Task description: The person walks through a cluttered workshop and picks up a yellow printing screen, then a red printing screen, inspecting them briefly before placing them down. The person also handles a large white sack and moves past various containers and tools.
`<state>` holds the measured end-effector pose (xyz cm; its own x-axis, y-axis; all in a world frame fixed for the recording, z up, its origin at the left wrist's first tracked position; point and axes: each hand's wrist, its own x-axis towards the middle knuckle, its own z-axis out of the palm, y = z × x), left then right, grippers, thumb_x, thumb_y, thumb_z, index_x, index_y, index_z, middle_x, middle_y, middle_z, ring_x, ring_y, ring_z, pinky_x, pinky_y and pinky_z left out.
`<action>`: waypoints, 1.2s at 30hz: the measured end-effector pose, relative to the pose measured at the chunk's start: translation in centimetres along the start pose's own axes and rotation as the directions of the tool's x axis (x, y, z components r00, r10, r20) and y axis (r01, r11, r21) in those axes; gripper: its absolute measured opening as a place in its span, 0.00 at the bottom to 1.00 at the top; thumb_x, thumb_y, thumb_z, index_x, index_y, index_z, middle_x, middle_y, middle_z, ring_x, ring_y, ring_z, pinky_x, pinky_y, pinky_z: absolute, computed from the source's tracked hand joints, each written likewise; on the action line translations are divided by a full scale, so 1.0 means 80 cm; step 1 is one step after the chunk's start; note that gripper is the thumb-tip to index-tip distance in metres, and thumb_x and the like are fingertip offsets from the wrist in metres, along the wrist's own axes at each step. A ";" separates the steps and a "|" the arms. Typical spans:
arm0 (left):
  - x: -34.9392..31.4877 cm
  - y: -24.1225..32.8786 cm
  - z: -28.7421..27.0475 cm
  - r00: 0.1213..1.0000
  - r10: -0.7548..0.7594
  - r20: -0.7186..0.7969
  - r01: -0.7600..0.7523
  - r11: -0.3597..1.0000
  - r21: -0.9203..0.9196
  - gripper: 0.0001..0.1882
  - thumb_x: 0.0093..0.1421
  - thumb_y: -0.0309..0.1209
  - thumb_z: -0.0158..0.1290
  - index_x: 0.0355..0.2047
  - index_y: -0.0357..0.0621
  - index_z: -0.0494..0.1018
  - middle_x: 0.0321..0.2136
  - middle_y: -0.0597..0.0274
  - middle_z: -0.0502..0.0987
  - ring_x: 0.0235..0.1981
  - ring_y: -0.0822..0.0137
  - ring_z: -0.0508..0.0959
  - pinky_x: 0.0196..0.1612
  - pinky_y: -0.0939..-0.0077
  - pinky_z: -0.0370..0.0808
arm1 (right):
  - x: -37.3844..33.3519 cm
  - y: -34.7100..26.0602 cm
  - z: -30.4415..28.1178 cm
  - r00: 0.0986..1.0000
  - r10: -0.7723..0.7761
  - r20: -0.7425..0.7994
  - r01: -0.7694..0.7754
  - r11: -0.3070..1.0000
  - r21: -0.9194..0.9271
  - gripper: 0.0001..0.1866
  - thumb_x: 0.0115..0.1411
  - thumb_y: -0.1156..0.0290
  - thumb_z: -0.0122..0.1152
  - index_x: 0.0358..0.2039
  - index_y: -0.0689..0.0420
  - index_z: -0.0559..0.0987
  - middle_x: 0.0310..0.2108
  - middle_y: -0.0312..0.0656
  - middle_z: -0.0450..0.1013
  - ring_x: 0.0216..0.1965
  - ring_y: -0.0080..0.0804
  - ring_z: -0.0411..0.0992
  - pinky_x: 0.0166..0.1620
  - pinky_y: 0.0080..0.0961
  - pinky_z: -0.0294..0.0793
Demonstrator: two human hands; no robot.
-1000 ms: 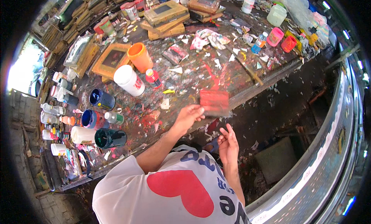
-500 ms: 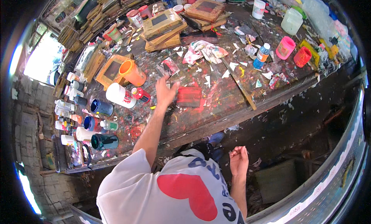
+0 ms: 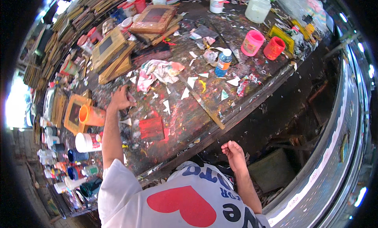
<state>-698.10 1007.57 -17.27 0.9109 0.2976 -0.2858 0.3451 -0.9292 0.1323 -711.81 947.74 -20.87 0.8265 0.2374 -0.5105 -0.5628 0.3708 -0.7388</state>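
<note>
On the paint-spattered table [image 3: 189, 110], we are resting our left hand [image 3: 120, 98], fingers curled; right hand [image 3: 233, 152] is hanging loosely fisted, empty, beside a red block [image 3: 151, 128].

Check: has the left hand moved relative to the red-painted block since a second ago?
Yes. The left hand left the red-painted block, reaching farther across the table toward the crumpled rag.

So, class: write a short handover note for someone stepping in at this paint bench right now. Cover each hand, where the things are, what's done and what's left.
Left hand: stretched out flat on the paint-spattered table, beside the crumpled rag; holds nothing that can be seen.
Right hand: loosely curled, empty, off the table's near edge.
Red-painted block: lies flat on the table, apart from both hands.
Orange cup and white jar sit to the left hand's left.
Done: block is coated red on top.
Left: cannot tell from here.
</note>
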 end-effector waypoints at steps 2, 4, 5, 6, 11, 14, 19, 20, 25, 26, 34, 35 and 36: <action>-0.021 0.013 -0.017 0.998 0.032 -0.058 -0.033 0.999 -0.023 0.67 0.37 0.53 0.78 0.74 0.44 0.57 0.69 0.40 0.65 0.71 0.40 0.64 0.73 0.29 0.53 | 0.011 -0.014 0.007 0.999 -0.002 0.039 0.002 1.000 -0.011 0.15 0.78 0.61 0.55 0.38 0.57 0.82 0.37 0.37 0.81 0.39 0.22 0.76 0.48 0.23 0.74; -0.047 0.025 -0.022 0.970 0.088 -0.226 -0.092 0.996 -0.009 0.66 0.36 0.51 0.79 0.73 0.42 0.59 0.67 0.41 0.67 0.68 0.41 0.67 0.73 0.36 0.56 | 0.013 -0.024 0.019 0.994 0.006 0.113 0.005 0.995 -0.102 0.16 0.77 0.59 0.56 0.38 0.58 0.83 0.37 0.37 0.81 0.40 0.23 0.76 0.50 0.24 0.75; -0.066 0.042 -0.030 0.946 0.138 -0.292 -0.174 0.979 -0.101 0.65 0.36 0.49 0.79 0.72 0.41 0.60 0.67 0.41 0.67 0.68 0.41 0.67 0.73 0.39 0.58 | 0.015 -0.022 0.018 0.986 0.005 0.164 0.022 0.987 -0.161 0.16 0.76 0.60 0.58 0.38 0.59 0.83 0.37 0.37 0.81 0.41 0.23 0.77 0.50 0.25 0.75; -0.092 0.074 -0.042 0.917 0.177 -0.359 -0.256 0.949 -0.186 0.65 0.35 0.48 0.79 0.71 0.41 0.60 0.66 0.42 0.68 0.67 0.41 0.68 0.73 0.43 0.59 | 0.019 -0.022 0.017 0.976 0.010 0.217 0.038 0.975 -0.218 0.16 0.76 0.60 0.59 0.38 0.59 0.84 0.37 0.37 0.81 0.41 0.24 0.77 0.50 0.26 0.76; -0.184 0.291 -0.063 0.750 0.519 -0.409 -0.643 0.718 -0.267 0.64 0.31 0.44 0.81 0.69 0.38 0.63 0.67 0.42 0.67 0.69 0.42 0.66 0.74 0.48 0.60 | 0.031 -0.082 0.006 0.913 -0.017 0.408 0.228 0.849 -0.476 0.11 0.73 0.68 0.63 0.48 0.61 0.84 0.44 0.39 0.82 0.45 0.24 0.78 0.50 0.25 0.77; -0.214 0.441 -0.057 0.571 0.765 -0.298 -0.821 0.535 -0.200 0.55 0.37 0.42 0.78 0.67 0.43 0.67 0.69 0.43 0.65 0.70 0.40 0.66 0.75 0.32 0.52 | 0.023 -0.151 -0.006 0.907 -0.214 0.362 0.346 0.869 -0.353 0.17 0.72 0.69 0.64 0.59 0.59 0.80 0.45 0.40 0.82 0.46 0.24 0.77 0.51 0.25 0.77; -0.229 0.654 -0.019 0.264 0.894 -0.362 -0.964 0.250 -0.086 0.45 0.46 0.38 0.73 0.66 0.50 0.69 0.70 0.42 0.63 0.71 0.41 0.67 0.75 0.29 0.53 | 0.004 -0.269 -0.103 0.726 -0.514 0.457 0.686 0.496 -0.532 0.25 0.64 0.62 0.73 0.55 0.62 0.77 0.49 0.53 0.78 0.48 0.49 0.79 0.52 0.38 0.78; -0.229 0.694 -0.015 0.230 0.915 -0.332 -0.973 0.217 -0.079 0.45 0.47 0.38 0.72 0.66 0.50 0.69 0.70 0.42 0.63 0.71 0.41 0.66 0.75 0.29 0.53 | 0.000 -0.285 -0.132 0.748 -0.527 0.403 0.657 0.503 -0.561 0.26 0.63 0.61 0.74 0.55 0.62 0.78 0.49 0.53 0.78 0.48 0.49 0.79 0.52 0.39 0.78; -0.236 0.868 0.033 -0.020 0.994 -0.106 -0.997 -0.027 -0.070 0.42 0.52 0.34 0.67 0.69 0.51 0.68 0.74 0.44 0.59 0.76 0.43 0.58 0.76 0.29 0.49 | -0.033 -0.306 -0.285 0.840 -0.536 0.083 0.449 0.601 -0.661 0.23 0.63 0.67 0.72 0.55 0.63 0.78 0.46 0.53 0.81 0.47 0.49 0.82 0.49 0.39 0.80; -0.239 0.900 0.042 -0.088 0.993 -0.078 -0.994 -0.092 -0.051 0.41 0.53 0.33 0.67 0.69 0.51 0.68 0.75 0.44 0.58 0.77 0.44 0.57 0.76 0.30 0.48 | -0.038 -0.303 -0.314 0.838 -0.545 0.020 0.420 0.622 -0.661 0.22 0.63 0.69 0.70 0.55 0.63 0.77 0.45 0.53 0.81 0.46 0.48 0.82 0.49 0.38 0.80; -0.269 1.116 0.061 -0.306 0.944 -0.126 -0.943 -0.319 -0.093 0.31 0.65 0.32 0.56 0.69 0.48 0.68 0.74 0.42 0.58 0.75 0.43 0.58 0.76 0.35 0.51 | -0.047 -0.364 -0.462 0.660 -0.436 -0.612 0.607 0.789 0.093 0.22 0.72 0.67 0.63 0.63 0.60 0.75 0.56 0.38 0.78 0.54 0.28 0.76 0.56 0.28 0.76; -0.266 1.135 0.060 -0.322 0.918 -0.232 -0.925 -0.357 -0.132 0.20 0.64 0.33 0.61 0.55 0.45 0.78 0.66 0.45 0.69 0.69 0.45 0.67 0.74 0.41 0.62 | -0.040 -0.362 -0.489 0.665 -0.415 -0.621 0.652 0.729 0.210 0.22 0.72 0.70 0.61 0.65 0.59 0.73 0.59 0.40 0.77 0.56 0.30 0.76 0.59 0.29 0.75; -0.254 1.151 0.067 -0.325 0.919 -0.222 -0.897 -0.374 -0.235 0.17 0.63 0.33 0.62 0.51 0.45 0.78 0.62 0.47 0.71 0.66 0.46 0.70 0.71 0.44 0.65 | -0.040 -0.374 -0.506 0.666 -0.396 -0.632 0.674 0.683 0.281 0.23 0.71 0.73 0.61 0.65 0.59 0.72 0.60 0.40 0.76 0.59 0.31 0.75 0.63 0.31 0.72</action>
<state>-686.09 914.81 -4.36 0.0718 -0.9022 0.4253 -0.8933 0.1315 0.4298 -698.18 899.58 -14.96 0.7644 -0.5567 -0.3253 0.1767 0.6660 -0.7247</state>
